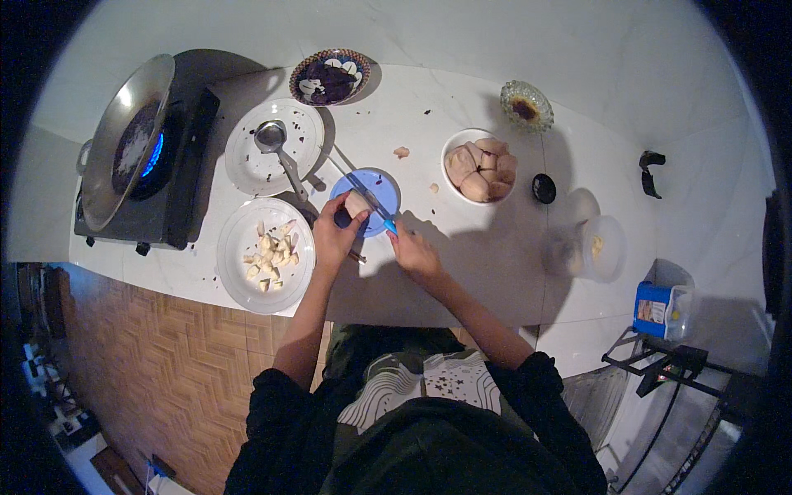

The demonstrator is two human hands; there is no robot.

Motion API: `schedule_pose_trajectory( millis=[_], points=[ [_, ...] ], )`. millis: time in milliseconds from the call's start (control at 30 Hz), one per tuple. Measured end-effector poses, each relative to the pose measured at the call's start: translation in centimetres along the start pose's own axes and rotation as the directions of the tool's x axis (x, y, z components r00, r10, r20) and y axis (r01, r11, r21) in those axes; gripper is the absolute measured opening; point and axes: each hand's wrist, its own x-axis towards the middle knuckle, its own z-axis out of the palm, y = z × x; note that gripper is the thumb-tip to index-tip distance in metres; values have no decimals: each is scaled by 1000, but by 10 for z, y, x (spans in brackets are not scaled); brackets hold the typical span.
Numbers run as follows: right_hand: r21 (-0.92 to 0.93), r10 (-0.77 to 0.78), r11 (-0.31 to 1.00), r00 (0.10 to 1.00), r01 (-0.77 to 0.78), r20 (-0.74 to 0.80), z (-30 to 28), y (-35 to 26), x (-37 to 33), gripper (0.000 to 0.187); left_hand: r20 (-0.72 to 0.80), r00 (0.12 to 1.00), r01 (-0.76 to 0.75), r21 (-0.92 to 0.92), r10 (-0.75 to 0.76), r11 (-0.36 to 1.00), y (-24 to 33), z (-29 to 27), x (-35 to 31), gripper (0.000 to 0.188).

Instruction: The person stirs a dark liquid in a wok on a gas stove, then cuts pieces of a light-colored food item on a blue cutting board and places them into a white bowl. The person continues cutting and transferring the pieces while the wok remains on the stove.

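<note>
My left hand (334,235) is closed round a pale, blocky piece of food (356,203), its kind unclear, on a round blue board (388,188). In my right hand (419,254) is a knife with a blue handle (389,223). Its blade (363,188) slants away to the far left across the board, close beside the pale piece. A white plate (235,285) of cut, pale yellow chunks (271,257) sits left of my left hand. Farther right, a white bowl (449,183) holds several larger pale pinkish-tan pieces (483,167).
At the left, a tilted wok (103,198) stands over a blue flame on a black stove (177,214). A ladle (280,148) lies on a white plate (243,177) with dark bits. Behind are a patterned bowl (363,62) and glass dish (540,99); rightward, a plastic tub (610,247).
</note>
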Motion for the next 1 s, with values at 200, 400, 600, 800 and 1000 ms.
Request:
schedule_pose_trajectory(
  millis=[200, 400, 600, 800, 1000],
  points=[
    [32, -35, 999, 997, 38, -68, 9, 14, -3, 35, -28, 999, -37, 23, 38, 999, -6, 4, 1, 52],
    [198, -62, 977, 993, 80, -96, -4, 32, -29, 31, -18, 1000, 9, 3, -9, 1000, -6, 0, 0, 52],
    [253, -125, 955, 984, 153, -124, -22, 21, -45, 31, 7, 1000, -20, 10, 19, 1000, -12, -1, 4, 53],
    [157, 10, 988, 1000, -7, -17, -15, 11, -53, 36, 59, 998, 0, 17, -1, 1000, -1, -8, 6, 52],
    [153, 55, 987, 999, -54, 3, -21, -4, -61, 41, 82, 997, 2, 36, -5, 999, 3, -13, 6, 51]
  ],
)
